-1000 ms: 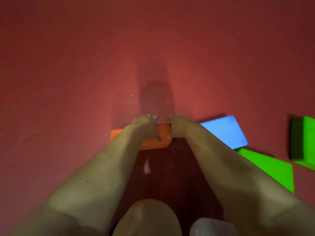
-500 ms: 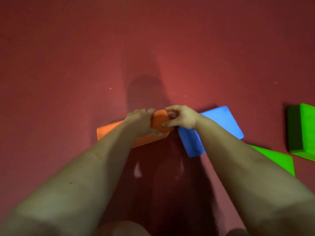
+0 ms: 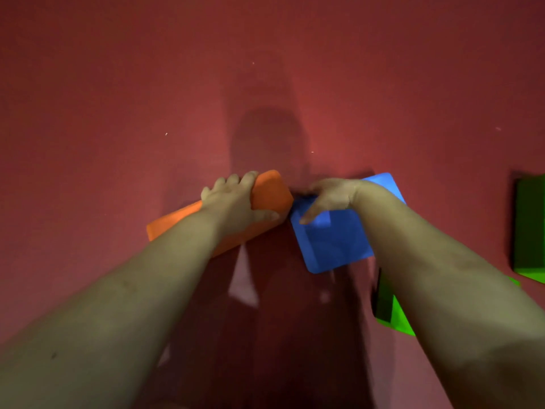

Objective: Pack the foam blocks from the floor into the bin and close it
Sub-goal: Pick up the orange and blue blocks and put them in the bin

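A long orange foam block (image 3: pixel 269 193) lies slanted on the red floor at centre. My left hand (image 3: pixel 233 202) grips it, fingers over its far edge and thumb along its near side. A blue foam block (image 3: pixel 334 242) lies just right of it, tilted. My right hand (image 3: pixel 331 193) holds the blue block's far left edge, fingers curled over that edge and thumb lying on its top face. The bin is not in view.
A green foam block (image 3: pixel 392 318) lies partly hidden under my right forearm. Another green block (image 3: pixel 529 228) stands at the right edge. Red floor (image 3: pixel 147 98) stretches ahead and to the left.
My right hand has left the orange block and taken hold of the blue one. My left hand has shifted its grip on the orange block, which has turned more slanted.
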Demonstrator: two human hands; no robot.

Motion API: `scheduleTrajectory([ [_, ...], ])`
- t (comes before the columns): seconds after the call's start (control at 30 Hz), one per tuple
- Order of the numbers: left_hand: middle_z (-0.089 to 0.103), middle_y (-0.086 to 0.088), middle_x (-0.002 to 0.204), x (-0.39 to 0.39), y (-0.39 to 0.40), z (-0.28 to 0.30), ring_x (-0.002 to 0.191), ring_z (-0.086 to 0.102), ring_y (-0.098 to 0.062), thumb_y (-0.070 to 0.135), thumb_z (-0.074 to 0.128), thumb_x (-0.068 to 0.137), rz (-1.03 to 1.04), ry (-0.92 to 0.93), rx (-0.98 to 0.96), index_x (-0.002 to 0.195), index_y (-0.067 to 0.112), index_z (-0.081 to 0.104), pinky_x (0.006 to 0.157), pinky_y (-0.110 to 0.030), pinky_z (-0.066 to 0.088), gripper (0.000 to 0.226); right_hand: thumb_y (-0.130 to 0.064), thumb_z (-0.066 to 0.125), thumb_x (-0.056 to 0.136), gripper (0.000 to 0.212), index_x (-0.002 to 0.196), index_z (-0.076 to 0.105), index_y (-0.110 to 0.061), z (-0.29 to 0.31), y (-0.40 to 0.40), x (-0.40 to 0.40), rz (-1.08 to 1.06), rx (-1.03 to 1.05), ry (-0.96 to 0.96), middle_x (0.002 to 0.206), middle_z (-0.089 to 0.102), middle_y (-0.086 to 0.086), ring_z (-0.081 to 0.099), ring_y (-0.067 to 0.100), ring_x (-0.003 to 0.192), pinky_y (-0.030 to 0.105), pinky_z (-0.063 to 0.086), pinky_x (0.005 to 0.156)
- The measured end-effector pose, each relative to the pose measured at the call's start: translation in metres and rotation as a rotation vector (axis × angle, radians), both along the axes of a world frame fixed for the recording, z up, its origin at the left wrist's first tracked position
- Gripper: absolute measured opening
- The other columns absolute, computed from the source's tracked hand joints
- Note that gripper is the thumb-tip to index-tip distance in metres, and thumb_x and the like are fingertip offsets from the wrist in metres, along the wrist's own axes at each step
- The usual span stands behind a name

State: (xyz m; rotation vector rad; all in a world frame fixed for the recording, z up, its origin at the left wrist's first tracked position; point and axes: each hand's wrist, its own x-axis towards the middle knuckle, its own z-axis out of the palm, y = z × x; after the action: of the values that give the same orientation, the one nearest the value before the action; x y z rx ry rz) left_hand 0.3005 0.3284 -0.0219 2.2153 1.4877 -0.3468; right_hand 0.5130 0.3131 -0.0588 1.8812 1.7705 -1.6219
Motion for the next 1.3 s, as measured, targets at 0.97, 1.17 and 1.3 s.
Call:
scheduleTrajectory([
  [0.97,0.041,-0.014,0.140,0.018,-0.019,0.086,0.128,0.039,-0.035,0.065,0.058,0.076,0.318,-0.153,0.213,0.146,0.016,0.024,0.102,-0.047,0.032,0.092,-0.038,0.085,0.060,0.070,0.108,0.044,-0.011,0.120,-0.068,0.002,-0.679,0.690,-0.323,0.115,0.054,0.011,0.051,0.033,0.104,0.041,0.041,0.092],
  [1.17,0.041,-0.012,0.140,0.041,-0.021,0.257,0.129,0.038,-0.034,0.060,0.063,0.076,0.390,-0.275,0.226,0.145,0.015,0.026,0.102,-0.047,0.032,0.090,-0.036,0.081,0.058,0.063,0.104,0.047,-0.009,0.289,-0.081,-0.013,-0.867,0.816,-0.434,0.107,0.055,0.012,0.052,0.036,0.101,0.042,0.039,0.090],
  [1.3,0.044,-0.009,0.135,0.060,-0.038,0.402,0.123,0.043,-0.033,0.061,0.068,0.070,0.329,-0.392,0.271,0.141,0.015,0.031,0.097,-0.046,0.037,0.091,-0.037,0.083,0.059,0.063,0.103,0.047,-0.008,0.433,-0.115,-0.007,-0.990,0.931,-0.385,0.106,0.052,0.010,0.053,0.034,0.099,0.042,0.043,0.089],
])
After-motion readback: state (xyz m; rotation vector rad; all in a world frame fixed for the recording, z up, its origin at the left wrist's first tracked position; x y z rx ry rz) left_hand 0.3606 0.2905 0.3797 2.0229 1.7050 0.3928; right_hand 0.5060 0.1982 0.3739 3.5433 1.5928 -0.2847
